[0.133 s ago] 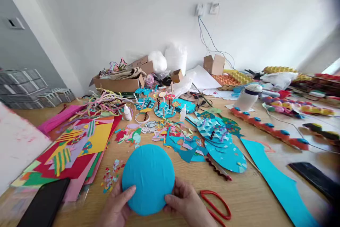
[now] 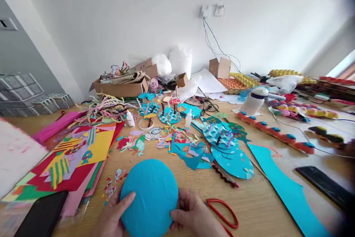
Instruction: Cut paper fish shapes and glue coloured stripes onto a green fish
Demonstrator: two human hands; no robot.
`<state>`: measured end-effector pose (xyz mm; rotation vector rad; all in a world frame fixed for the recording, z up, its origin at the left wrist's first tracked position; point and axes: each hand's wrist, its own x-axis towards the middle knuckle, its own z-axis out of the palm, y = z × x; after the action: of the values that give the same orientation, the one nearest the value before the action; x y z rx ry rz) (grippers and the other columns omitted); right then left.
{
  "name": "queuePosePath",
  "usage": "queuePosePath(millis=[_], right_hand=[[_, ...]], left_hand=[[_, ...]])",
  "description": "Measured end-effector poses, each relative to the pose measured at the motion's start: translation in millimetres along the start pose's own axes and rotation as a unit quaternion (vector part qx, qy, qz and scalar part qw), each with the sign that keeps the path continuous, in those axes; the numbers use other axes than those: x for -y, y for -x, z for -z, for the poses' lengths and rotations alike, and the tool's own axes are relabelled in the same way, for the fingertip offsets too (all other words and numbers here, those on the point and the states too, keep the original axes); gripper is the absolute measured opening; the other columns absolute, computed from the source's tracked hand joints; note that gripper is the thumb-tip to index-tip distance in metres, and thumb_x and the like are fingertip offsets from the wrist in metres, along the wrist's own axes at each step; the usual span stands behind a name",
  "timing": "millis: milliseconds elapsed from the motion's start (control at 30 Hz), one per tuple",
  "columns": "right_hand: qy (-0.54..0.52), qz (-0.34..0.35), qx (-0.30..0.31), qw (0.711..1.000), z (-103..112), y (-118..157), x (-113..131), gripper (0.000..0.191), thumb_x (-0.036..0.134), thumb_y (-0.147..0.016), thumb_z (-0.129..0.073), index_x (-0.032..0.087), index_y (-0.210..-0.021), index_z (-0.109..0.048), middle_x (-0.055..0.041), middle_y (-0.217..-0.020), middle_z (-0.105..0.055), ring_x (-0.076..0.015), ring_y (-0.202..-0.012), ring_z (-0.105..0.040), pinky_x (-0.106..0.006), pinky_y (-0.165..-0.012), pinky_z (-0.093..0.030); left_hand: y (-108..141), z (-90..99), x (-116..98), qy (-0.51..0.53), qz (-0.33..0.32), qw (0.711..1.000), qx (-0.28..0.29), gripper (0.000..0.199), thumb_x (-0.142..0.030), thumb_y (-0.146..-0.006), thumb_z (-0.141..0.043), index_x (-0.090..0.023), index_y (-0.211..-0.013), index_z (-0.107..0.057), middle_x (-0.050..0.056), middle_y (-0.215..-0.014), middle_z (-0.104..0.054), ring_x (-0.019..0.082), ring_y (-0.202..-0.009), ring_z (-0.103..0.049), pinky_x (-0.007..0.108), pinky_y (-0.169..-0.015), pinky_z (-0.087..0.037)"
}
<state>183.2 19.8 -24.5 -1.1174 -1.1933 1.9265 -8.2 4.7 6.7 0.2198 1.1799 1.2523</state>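
Note:
A round blue disc (image 2: 149, 198) with a slightly wrinkled surface is held above the wooden table near its front edge. My left hand (image 2: 115, 211) grips its left rim, thumb on top and fingers behind. At the right rim, my right hand (image 2: 191, 213) pinches the disc between thumb and fingers. Red-handled scissors (image 2: 223, 211) lie just right of my right hand. Small colourful paper bits (image 2: 111, 187) are scattered beside the disc on the left. Beyond it are blue paper scraps (image 2: 191, 155) and a brown twisted strip (image 2: 224, 176).
Coloured paper sheets (image 2: 77, 170) and a black phone (image 2: 41, 215) occupy the left. Decorated blue discs (image 2: 231, 159), a long blue sheet (image 2: 285, 189) and a dark case (image 2: 323, 183) lie to the right. Glue bottles (image 2: 130, 119) and a cardboard box (image 2: 119, 88) stand farther back.
The disc and both hands sit slightly lower and farther left in the picture. The surroundings have also shifted left with the camera view. Both hands keep their hold.

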Motion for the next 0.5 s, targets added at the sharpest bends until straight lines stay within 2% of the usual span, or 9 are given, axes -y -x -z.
queuePosePath(millis=[100,233,333,500], right_hand=[[-0.009,0.024,-0.016,1.0,1.8,-0.3,-2.6,0.048,0.056,-0.055,-0.07,0.017,-0.076,-0.052,0.0049,-0.056,-0.051,-0.0089,-0.048,-0.049,-0.019,-0.044,-0.036],[-0.023,0.054,-0.034,0.998,7.3,-2.0,-7.2,0.046,0.058,-0.057,-0.068,0.017,-0.062,-0.046,0.0079,-0.048,-0.042,-0.0054,-0.043,-0.039,-0.018,-0.043,-0.03],[-0.021,0.043,-0.012,0.999,12.0,0.0,-6.9,0.047,0.055,-0.055,-0.072,0.017,-0.059,-0.045,0.008,-0.049,-0.04,-0.0054,-0.044,-0.038,-0.018,-0.043,-0.029],[-0.019,0.051,-0.009,0.998,12.9,6.2,-9.0,0.045,0.059,-0.064,-0.064,0.018,-0.073,-0.049,0.0075,-0.053,-0.042,-0.0062,-0.046,-0.04,-0.017,-0.044,-0.031]], left_hand=[[-4.7,3.7,2.7,0.002,0.001,1.0,-0.024,0.101,-0.023,-0.044,-0.084,-0.027,-0.132,-0.036,0.005,-0.095,-0.072,0.033,-0.099,-0.06,0.044,-0.081,-0.05],[-11.4,12.8,11.9,0.017,0.071,0.997,0.026,0.106,-0.024,-0.045,-0.083,-0.025,-0.136,-0.029,0.007,-0.096,-0.072,0.034,-0.098,-0.06,0.047,-0.082,-0.049],[-14.4,19.0,15.1,0.026,0.068,0.996,0.057,0.099,-0.026,-0.05,-0.081,-0.022,-0.135,-0.032,0.01,-0.102,-0.069,0.035,-0.099,-0.06,0.049,-0.085,-0.047],[-16.1,20.6,17.0,0.002,0.048,0.998,0.038,0.083,-0.032,-0.054,-0.078,-0.026,-0.128,-0.044,0.007,-0.097,-0.071,0.035,-0.1,-0.059,0.049,-0.086,-0.046]])
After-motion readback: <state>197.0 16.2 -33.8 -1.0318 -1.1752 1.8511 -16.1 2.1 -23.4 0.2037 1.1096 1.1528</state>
